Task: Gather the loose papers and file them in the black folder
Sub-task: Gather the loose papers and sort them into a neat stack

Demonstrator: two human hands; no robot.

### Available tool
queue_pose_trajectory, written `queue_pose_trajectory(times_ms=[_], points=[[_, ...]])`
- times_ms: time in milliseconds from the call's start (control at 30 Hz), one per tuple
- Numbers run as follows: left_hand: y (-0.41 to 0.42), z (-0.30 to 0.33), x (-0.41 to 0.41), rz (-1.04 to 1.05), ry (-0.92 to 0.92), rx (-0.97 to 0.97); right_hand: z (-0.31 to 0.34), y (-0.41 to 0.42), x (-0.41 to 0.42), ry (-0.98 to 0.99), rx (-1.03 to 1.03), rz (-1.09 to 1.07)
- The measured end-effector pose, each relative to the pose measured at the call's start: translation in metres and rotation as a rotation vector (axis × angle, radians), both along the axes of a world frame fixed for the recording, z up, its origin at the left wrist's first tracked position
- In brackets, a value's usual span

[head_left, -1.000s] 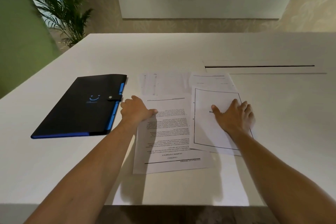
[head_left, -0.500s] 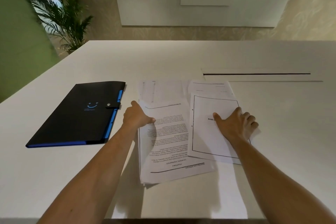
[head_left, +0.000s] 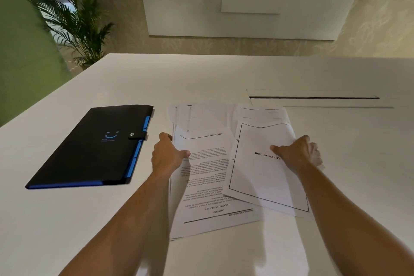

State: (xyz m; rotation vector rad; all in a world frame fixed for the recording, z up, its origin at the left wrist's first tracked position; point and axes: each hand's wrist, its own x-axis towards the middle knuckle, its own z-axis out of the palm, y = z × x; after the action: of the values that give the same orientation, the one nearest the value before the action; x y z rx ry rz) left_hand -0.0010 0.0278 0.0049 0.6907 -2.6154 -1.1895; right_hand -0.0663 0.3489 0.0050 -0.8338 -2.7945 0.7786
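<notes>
A closed black folder with blue edges and a snap strap lies on the white table, left of the papers. My left hand pinches the left edge of a printed text stack, thumb on top, fingers underneath. My right hand grips the right edge of the framed "BIBLIOGRAPHY" sheet, which is lifted and overlaps the text stack. More white sheets lie flat behind both stacks.
A long narrow slot with a flap is cut into the table behind the papers on the right. A potted palm stands past the far left corner. The table's near edge runs just under my forearms.
Both hands went from resting flat on the papers to gripping their outer edges. The two stacks have lifted and slid inward, the bibliography sheet now overlapping the text stack.
</notes>
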Motion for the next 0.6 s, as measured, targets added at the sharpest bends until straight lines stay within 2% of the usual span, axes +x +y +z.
queue_pose_trajectory(times_ms=[267,467,600], points=[[-0.004,-0.002,-0.005,-0.077,0.149,0.02,0.02,0.009,-0.001,0.219,-0.126,0.028],[-0.019,0.002,-0.014,-0.038,0.145,0.29,0.058,0.009,-0.006,0.352,-0.17,0.176],[-0.027,-0.001,-0.014,-0.046,0.108,0.388,0.087,0.006,-0.006,0.433,-0.075,0.241]])
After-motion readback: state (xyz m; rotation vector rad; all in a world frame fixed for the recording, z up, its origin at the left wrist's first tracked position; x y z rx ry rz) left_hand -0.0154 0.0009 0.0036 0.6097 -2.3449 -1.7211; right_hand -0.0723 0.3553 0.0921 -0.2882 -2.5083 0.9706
